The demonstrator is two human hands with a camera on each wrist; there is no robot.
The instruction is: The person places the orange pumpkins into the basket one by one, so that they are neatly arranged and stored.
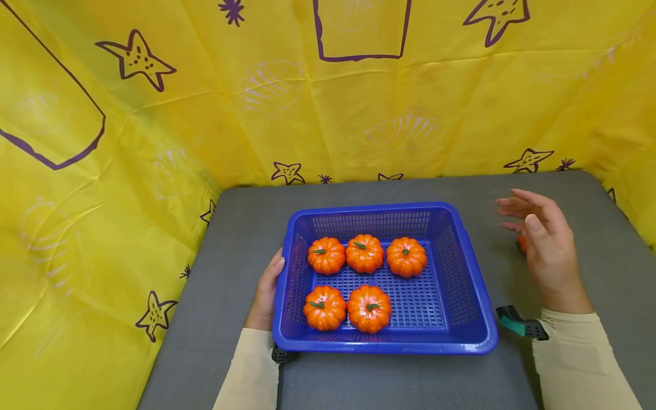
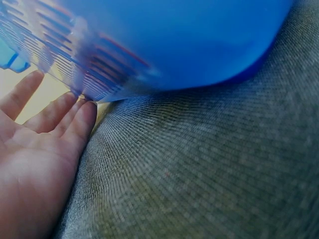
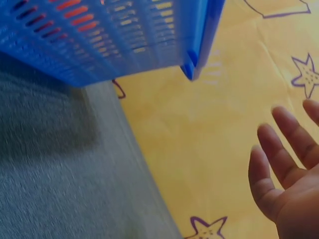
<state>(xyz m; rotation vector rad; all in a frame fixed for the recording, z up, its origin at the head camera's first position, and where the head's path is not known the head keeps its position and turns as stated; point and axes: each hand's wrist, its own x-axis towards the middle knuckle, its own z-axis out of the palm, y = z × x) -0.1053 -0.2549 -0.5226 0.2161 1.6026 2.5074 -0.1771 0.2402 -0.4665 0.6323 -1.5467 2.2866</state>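
A blue plastic basket [image 1: 384, 346] holds several shiny orange pumpkins, three in the back row and two in front, among them a front-left pumpkin [image 1: 325, 308]. My left hand [image 1: 266, 293] is at the basket's left side, its thumb by the rim. In the left wrist view, the fairly straight fingers [image 2: 79, 122] touch the slotted wall. Right of the basket, apart from it, my right hand [image 1: 550, 256] hovers with fingers spread loosely and nothing in them. Behind it, mostly hidden, sits another orange pumpkin [image 1: 521, 243].
A grey cloth-covered table [image 1: 215, 273] carries the basket. Yellow curtain [image 1: 333, 125] with starfish and fish drawings hangs behind the table and along both sides. A dark strap with a teal part [image 1: 515, 324] is on the right wrist.
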